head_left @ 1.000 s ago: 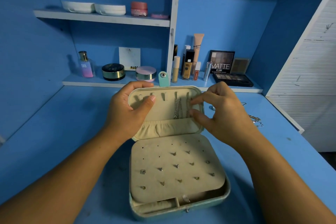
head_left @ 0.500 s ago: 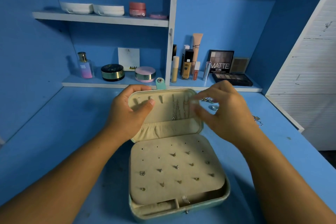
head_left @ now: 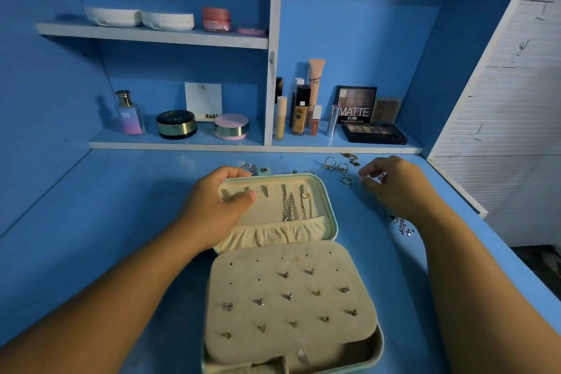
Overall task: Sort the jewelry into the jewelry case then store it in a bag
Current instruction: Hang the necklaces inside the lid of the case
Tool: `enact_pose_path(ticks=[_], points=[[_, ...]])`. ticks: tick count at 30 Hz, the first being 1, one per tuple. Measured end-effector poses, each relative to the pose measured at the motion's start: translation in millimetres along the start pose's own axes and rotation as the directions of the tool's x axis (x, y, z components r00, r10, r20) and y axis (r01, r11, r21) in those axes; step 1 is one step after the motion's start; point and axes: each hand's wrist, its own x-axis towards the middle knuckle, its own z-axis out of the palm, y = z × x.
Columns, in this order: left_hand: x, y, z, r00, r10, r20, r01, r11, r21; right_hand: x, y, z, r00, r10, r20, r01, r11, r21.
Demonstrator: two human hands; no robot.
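The blue desk runs back to shelves of makeup. There a palette box reads "MATTE", a white card reads "NUDE" and a small bottle is marked "SB". The jewelry case lies open in the middle of the desk. Its long axis runs away from me, with the tray nearest me and the lid at the far end, leaning back with its lining facing me. My left hand grips the lid's upper left corner, fingers curled over the rim and thumb pressed on the lining. Half a second ago my right hand was at the necklaces. Now it is off to the right, over the desk beside the case, fingers curled. Something shiny sits at the fingertips, but I cannot tell if I hold it. The lid has tipped further back. The necklaces hang lengthwise down the lid toward its gathered pocket. Stud earrings sit in rows on the tray's pad. Loose rings lie behind the case, and a chain lies just beside my right wrist
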Motion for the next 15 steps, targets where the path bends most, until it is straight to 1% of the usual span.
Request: enact_pose_path(ticks=[3, 6, 8, 12, 15], points=[[0, -3, 0, 1.0, -0.011, 0.015, 0.01, 0.997, 0.082, 2, 4, -1, 1.0, 0.03, -0.001, -0.03, 0.999, -0.024], [0, -4, 0, 0.998, -0.043, 0.038, 0.038, 0.992, 0.122, 2, 4, -4, 0.999, 0.052, -0.005, -0.052, 0.998, -0.02], [0, -5, 0, 0.997, -0.054, 0.055, 0.046, 0.988, 0.144, 1, 1, -3, 1.0, 0.025, 0.002, -0.025, 0.999, -0.031], [0, -6, 0, 0.996, -0.053, 0.07, 0.034, 0.967, 0.252, -3, -13, -3, 0.996, -0.063, 0.058, 0.066, 0.996, -0.058], [0, -5, 0, 0.995, -0.057, 0.078, 0.036, 0.966, 0.256, -9, -15, -11, 0.991, -0.035, 0.129, 0.042, 0.997, -0.057]])
